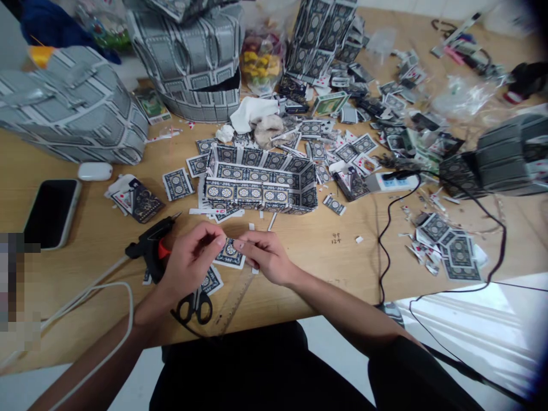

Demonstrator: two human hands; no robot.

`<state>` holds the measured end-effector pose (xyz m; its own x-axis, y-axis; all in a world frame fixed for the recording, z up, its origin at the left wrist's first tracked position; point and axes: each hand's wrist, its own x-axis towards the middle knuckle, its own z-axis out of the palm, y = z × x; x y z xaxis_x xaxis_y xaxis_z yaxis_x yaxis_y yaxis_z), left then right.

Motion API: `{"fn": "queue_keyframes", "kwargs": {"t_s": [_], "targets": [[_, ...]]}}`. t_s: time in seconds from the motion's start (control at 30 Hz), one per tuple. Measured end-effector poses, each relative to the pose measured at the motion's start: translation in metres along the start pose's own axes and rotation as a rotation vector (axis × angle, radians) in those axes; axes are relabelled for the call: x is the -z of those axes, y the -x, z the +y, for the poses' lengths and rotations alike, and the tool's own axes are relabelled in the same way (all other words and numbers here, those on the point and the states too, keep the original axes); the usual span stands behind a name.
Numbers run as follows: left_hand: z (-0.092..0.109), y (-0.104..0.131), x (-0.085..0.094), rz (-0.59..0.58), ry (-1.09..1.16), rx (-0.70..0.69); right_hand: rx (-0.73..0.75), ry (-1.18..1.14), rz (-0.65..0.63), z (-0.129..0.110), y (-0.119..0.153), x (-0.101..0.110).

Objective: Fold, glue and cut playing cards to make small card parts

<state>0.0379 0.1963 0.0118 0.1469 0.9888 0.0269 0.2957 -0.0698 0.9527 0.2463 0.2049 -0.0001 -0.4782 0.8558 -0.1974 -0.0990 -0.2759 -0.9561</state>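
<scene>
Pinched between my left hand (194, 254) and my right hand (268, 254) is a playing card (231, 255), its blue patterned back facing up. Fingers of both hands are closed on its upper edge. Just beyond my hands stands an open box made of playing cards (261, 194). A black glue gun (156, 240) lies left of my left hand, partly covered by it. Below that hand rest black scissors (196, 307) and another card (212, 281). The clear ruler (233, 305) lies slantwise under my right hand's side, near the table edge.
At left are a phone (52, 214), a white earbud case (95, 171) and a card pack (136, 200). Large card-built bags (188, 57) stand behind. Loose cards (458, 251) and a power strip (394, 181) with a black cable (387, 240) lie right.
</scene>
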Motion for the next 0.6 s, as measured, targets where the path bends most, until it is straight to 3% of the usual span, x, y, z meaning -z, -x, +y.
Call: {"fn": "queue_keyframes", "kwargs": {"t_s": [0.27,0.47,0.6], "targets": [[-0.001,-0.001,0.003,-0.034,-0.063,-0.086,0.069,0.145,-0.014,0.000,-0.003,0.007],[0.023,0.007,0.006,-0.087,-0.009,-0.152,0.235,0.541,-0.049,-0.037,0.015,0.001],[0.043,0.027,0.004,-0.196,-0.015,-0.242,0.338,0.682,-0.207,-0.058,0.045,-0.007]]}}
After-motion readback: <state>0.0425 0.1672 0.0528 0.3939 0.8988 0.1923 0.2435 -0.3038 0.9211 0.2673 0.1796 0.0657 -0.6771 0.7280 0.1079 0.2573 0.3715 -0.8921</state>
